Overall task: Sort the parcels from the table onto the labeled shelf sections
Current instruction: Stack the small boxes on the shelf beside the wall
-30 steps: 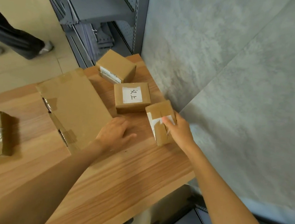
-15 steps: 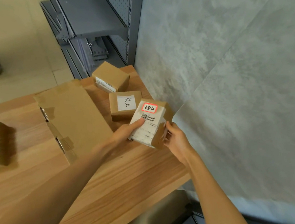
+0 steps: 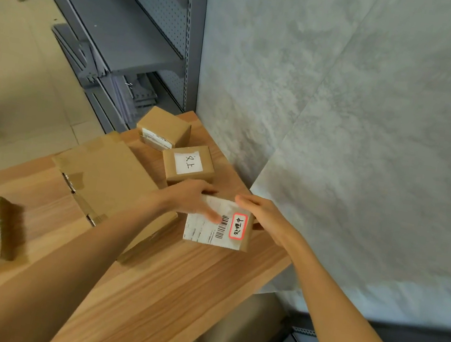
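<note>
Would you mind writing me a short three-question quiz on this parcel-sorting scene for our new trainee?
1. True or false: both hands hold the barcode parcel.
2. Which colour frames the small sticker on that parcel? A green, B red, C blue.
3. Fill in: the parcel with a handwritten white label near the wall lies between the held parcel and the ____ parcel by the shelf.

Key:
1. True: the left hand and right hand grip it from either side.
2. B.
3. Far.
</note>
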Available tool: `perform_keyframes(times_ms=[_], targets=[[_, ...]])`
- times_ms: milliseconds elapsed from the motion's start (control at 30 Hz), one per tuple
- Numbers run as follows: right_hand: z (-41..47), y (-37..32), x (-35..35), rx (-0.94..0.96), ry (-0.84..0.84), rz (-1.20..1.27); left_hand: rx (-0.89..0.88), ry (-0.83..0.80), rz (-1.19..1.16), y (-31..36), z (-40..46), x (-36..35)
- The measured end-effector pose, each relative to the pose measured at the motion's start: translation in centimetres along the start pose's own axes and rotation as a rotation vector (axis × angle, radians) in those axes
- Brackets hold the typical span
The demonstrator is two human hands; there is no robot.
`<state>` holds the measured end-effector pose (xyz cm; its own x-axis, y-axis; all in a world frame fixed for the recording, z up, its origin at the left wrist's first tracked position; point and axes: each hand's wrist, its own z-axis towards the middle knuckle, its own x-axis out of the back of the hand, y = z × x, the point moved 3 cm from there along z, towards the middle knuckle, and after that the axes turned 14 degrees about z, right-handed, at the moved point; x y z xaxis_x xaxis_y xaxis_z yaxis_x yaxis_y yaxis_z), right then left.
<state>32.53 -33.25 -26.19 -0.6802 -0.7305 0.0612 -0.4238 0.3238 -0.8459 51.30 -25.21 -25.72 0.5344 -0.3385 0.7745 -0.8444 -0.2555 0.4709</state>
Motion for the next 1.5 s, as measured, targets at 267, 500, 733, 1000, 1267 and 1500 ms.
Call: perform_keyframes(times_ms=[267,500,733,1000,1267,1500], targets=[[-1.1,0.8,-1.8,0.028,0.254,0.397,0.177,0.357,-0.881,0.6,-2.9,-1.2],[-3.8,-0.5,-3.1,0.019,0.191,0.218,0.119,0.336,-1.070,1.8,-4.2,-0.3],[-5.8,0.2,-4.8,0.097,0.215,0.258,0.059,0.269,-0.990,3.5,-5.2,-1.9],[-11.6,1.3,-3.6,0.073,0.394,0.197,0.053,0.541,-0.260,4.4,-10.7,-1.1],[-21.8,2.9,-4.6,0.086,0.444,0.221,-0.023,0.523,0.756,7.9,-19.1,-3.0],[-32.1,4.8,-6.0,0.128,0.482,0.359,-0.064,0.521,0.796,12.0,-27.6,-5.2]])
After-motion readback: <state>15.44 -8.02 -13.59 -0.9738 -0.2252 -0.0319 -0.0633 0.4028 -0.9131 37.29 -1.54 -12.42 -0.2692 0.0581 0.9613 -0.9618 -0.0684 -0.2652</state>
